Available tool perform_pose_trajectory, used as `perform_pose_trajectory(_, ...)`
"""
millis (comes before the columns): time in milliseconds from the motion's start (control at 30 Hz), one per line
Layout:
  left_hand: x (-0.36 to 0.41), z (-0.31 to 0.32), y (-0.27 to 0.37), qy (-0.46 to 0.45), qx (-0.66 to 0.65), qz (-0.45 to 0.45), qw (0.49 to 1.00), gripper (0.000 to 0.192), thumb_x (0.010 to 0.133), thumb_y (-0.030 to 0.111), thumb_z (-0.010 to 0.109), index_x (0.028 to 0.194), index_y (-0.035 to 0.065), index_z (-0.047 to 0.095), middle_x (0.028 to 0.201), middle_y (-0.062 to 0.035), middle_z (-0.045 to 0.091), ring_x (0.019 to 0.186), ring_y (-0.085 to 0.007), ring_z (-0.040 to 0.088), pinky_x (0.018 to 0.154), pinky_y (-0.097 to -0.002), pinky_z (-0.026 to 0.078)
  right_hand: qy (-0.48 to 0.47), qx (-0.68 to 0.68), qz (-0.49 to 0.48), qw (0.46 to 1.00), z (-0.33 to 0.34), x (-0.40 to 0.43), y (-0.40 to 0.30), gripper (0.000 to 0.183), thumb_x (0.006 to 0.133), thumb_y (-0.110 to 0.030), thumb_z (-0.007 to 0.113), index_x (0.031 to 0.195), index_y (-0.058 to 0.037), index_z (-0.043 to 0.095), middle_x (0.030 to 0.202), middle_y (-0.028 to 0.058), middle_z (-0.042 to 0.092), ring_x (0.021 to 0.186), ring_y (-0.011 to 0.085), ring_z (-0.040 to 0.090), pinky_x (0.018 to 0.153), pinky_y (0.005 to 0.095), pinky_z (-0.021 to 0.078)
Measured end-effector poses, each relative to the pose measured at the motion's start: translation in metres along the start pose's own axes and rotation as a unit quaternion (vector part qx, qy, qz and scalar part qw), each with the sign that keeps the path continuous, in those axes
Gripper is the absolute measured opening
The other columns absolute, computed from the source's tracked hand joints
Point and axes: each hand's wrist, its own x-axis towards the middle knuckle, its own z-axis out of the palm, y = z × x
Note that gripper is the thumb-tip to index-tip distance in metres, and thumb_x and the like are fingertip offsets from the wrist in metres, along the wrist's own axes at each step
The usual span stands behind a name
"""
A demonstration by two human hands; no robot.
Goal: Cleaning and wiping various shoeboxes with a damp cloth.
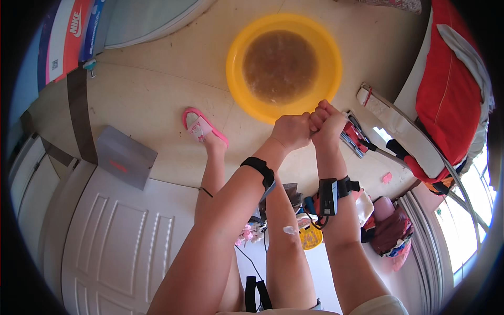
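My left hand (292, 130) is closed into a fist and meets my right hand (327, 121), also closed, at the near right rim of a yellow plastic basin (237, 92). The knuckles of the two hands touch. Nothing shows between the fingers; whether something small is inside them is hidden. The basin stands on the floor and holds cloudy brownish water (280, 67) with some froth. A black strap (258, 167) is around my left forearm, and a strapped device (328, 197) sits on my right forearm.
A pink slipper (201, 128) is on one foot. A grey box (126, 157) lies by a white panelled door (126, 236) at the left. Shoe boxes (65, 43) stand upper left. At right are a red-and-black item (354, 136), a metal-framed rack (401, 126) with red cloth (449, 94), and piled clothes (391, 232).
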Motion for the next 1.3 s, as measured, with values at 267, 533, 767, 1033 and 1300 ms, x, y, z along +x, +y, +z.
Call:
perform_pose_trajectory(267,-0.014,-0.018,0.038,-0.016,0.009,-0.001,1.000,0.018,0.071,0.022,0.068,0.078,0.0078,0.060,0.081,-0.0139,0.069,0.080,-0.0308,0.068,0.073,-0.0417,0.054,-0.030,0.036,0.030,0.998,-0.026,-0.015,-0.018,0.018,0.095,-0.017,0.040,0.079,-0.0106,0.047,0.052,-0.0055,0.027,0.039,0.0106,0.020,0.038,0.0273,0.0170)
perform_pose_trajectory(533,-0.055,-0.068,0.083,0.011,-0.073,-0.036,0.997,0.049,0.073,0.007,0.072,0.116,0.0037,0.050,0.113,-0.0190,0.052,0.103,-0.0417,0.054,0.087,-0.0472,0.047,-0.164,-0.262,-0.136,0.941,-0.042,-0.092,-0.037,0.058,0.101,-0.054,0.034,0.143,-0.0136,0.040,0.141,0.0084,0.038,0.125,0.0222,0.042,0.103,0.0355,0.0367)
perform_pose_trajectory(767,-0.102,-0.112,0.116,-0.013,-0.281,-0.031,0.959,0.056,0.079,0.016,0.078,0.125,0.0012,0.049,0.112,-0.0120,0.062,0.106,-0.0223,0.060,0.088,-0.0309,0.048,-0.215,-0.353,-0.149,0.898,-0.096,-0.135,-0.063,0.061,0.102,-0.051,0.035,0.138,-0.0037,0.048,0.131,0.0092,0.056,0.120,0.0174,0.051,0.100,0.0367,0.0387)
perform_pose_trajectory(1033,-0.189,-0.156,0.173,0.096,-0.644,-0.165,0.741,0.041,0.091,0.027,0.066,0.124,0.0067,0.052,0.114,-0.0023,0.058,0.100,-0.0109,0.058,0.078,-0.0278,0.051,-0.232,-0.396,-0.181,0.870,-0.088,-0.245,-0.110,0.048,0.101,-0.043,0.046,0.128,-0.0055,0.058,0.120,0.0080,0.063,0.112,0.0146,0.056,0.087,0.0328,0.0498)
perform_pose_trajectory(1300,-0.273,-0.183,0.184,0.266,-0.602,-0.166,0.734,0.027,0.092,0.029,0.065,0.097,0.0024,0.060,0.079,0.0000,0.059,0.064,-0.0066,0.054,0.059,-0.0197,0.044,-0.246,-0.476,-0.143,0.832,-0.093,-0.282,-0.095,0.034,0.089,-0.021,0.070,0.118,-0.0032,0.066,0.109,0.0049,0.066,0.102,0.0096,0.060,0.076,0.0248,0.0550)
